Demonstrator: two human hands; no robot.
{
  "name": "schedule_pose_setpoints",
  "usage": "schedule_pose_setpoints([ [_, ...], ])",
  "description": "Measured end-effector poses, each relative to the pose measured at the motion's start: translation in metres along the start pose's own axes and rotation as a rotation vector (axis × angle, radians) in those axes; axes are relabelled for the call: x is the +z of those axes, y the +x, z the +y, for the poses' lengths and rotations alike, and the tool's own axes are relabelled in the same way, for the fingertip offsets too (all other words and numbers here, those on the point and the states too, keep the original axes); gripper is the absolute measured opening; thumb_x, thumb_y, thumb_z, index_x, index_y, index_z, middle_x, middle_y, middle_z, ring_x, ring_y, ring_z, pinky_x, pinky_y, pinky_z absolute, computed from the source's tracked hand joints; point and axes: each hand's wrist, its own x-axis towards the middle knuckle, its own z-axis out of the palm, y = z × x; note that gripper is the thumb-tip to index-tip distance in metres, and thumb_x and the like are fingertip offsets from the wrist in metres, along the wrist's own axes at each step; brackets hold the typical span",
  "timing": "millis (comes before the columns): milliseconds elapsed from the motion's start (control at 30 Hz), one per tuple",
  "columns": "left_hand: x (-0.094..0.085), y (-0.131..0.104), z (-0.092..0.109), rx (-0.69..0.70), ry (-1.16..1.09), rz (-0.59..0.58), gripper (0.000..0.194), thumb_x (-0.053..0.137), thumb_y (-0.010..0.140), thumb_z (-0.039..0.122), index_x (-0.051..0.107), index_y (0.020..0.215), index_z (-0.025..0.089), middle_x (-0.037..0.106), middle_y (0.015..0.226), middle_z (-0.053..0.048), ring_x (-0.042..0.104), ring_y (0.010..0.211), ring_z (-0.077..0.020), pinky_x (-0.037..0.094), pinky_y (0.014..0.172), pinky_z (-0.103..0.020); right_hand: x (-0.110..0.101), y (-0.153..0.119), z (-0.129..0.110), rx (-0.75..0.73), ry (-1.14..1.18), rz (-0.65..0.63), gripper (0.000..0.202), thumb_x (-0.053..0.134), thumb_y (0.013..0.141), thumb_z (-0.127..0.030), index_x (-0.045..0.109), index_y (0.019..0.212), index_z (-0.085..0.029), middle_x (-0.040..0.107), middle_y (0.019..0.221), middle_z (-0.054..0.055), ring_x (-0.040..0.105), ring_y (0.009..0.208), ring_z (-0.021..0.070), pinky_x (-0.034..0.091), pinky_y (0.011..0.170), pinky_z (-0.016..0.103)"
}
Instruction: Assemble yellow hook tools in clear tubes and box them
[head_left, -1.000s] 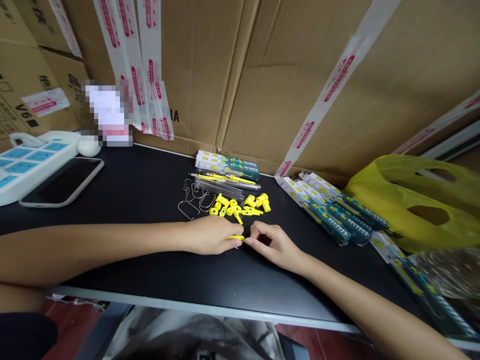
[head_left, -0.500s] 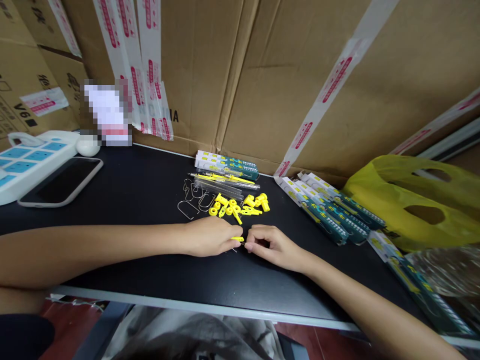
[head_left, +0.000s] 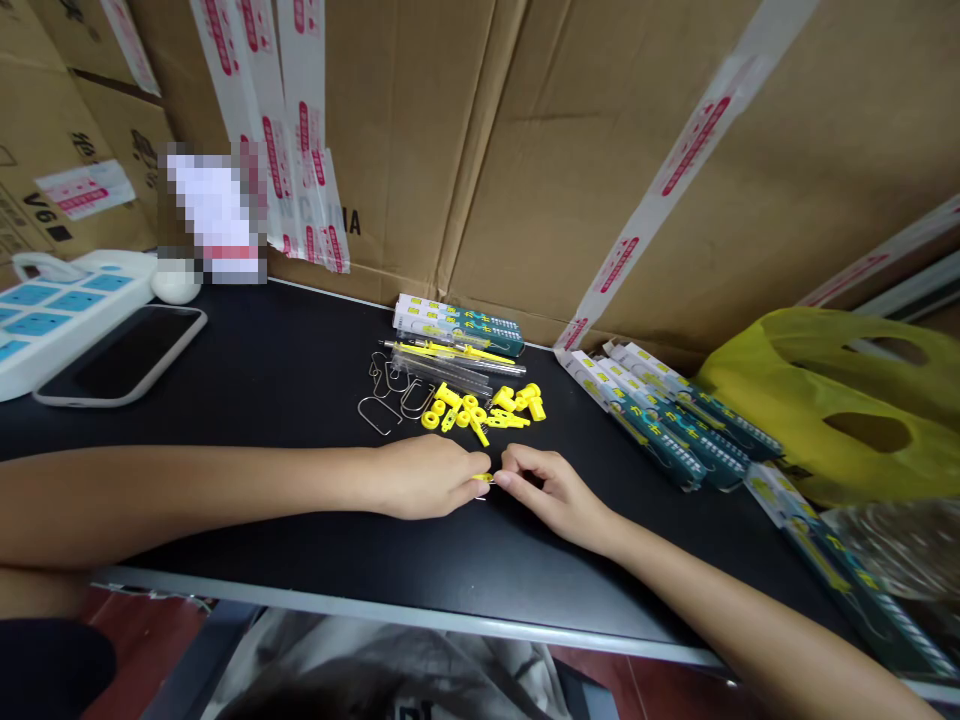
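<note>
Low over the black table [head_left: 300,540], my left hand [head_left: 420,478] is closed around a small yellow plastic part [head_left: 484,478], only a sliver of which shows between thumb and forefinger. A thin wire end sticks out below it. My right hand [head_left: 551,492] meets the part's right end in a thumb-and-forefinger pinch; what lies in that pinch is too small to make out. Just beyond both hands is a loose group of yellow plastic pieces [head_left: 450,395] with small springs. Bent metal wire hooks [head_left: 379,415] lie left of them, and clear plastic tubes [head_left: 450,374] behind.
Printed boxes stand in the middle back [head_left: 457,322] and more lie at right [head_left: 645,415]. A yellow plastic bag [head_left: 787,440] bulges at far right. A phone [head_left: 124,355] and a white power strip [head_left: 75,310] occupy the left. Cardboard [head_left: 405,130] walls the back.
Both hands have come slightly closer together around the yellow part. Less of the part shows at my left fingertips. The whole view has shifted a little.
</note>
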Motion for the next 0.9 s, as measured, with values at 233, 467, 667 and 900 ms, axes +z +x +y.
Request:
schedule_pose_setpoints([
  [233,-0.001,0.002,-0.004,-0.007,-0.082,-0.030,0.026,0.036,0.094,0.033,0.055,0.086,0.018,0.064,0.074,-0.004,0.059,0.064,-0.0176,0.032,0.053,-0.026,0.005,0.001,-0.002,0.019,-0.009,0.051,0.033,0.047,0.091,-0.035,0.037,0.064,-0.019,0.037,0.060,-0.004,0.032,0.057,0.0094,0.028,0.054,0.023],
  [467,0.002,0.002,0.000,-0.023,-0.031,0.010,0.026,0.036,0.093,0.029,0.057,0.089,0.015,0.066,0.078,-0.008,0.063,0.069,-0.0214,0.038,0.057,-0.028,0.009,0.003,-0.006,0.048,-0.010,0.082,0.036,0.047,0.091,-0.039,0.038,0.063,-0.019,0.035,0.059,-0.005,0.031,0.055,0.0093,0.027,0.051,0.023],
  [667,0.003,0.001,0.004,-0.039,-0.025,0.034,0.029,0.033,0.093,0.027,0.058,0.089,0.013,0.067,0.078,-0.011,0.065,0.071,-0.0240,0.040,0.059,-0.030,0.013,0.003,-0.009,0.051,-0.068,0.124,0.033,0.049,0.089,-0.033,0.037,0.062,-0.019,0.034,0.057,-0.005,0.030,0.053,0.0086,0.026,0.050,0.023],
  [900,0.005,0.003,-0.002,-0.034,-0.099,0.056,0.028,0.035,0.092,0.029,0.058,0.087,0.014,0.067,0.081,-0.009,0.063,0.071,-0.0207,0.039,0.060,-0.027,0.013,0.003,-0.012,0.047,-0.076,0.131,0.031,0.048,0.090,-0.033,0.038,0.064,-0.019,0.034,0.057,-0.006,0.031,0.052,0.0086,0.025,0.050,0.023],
])
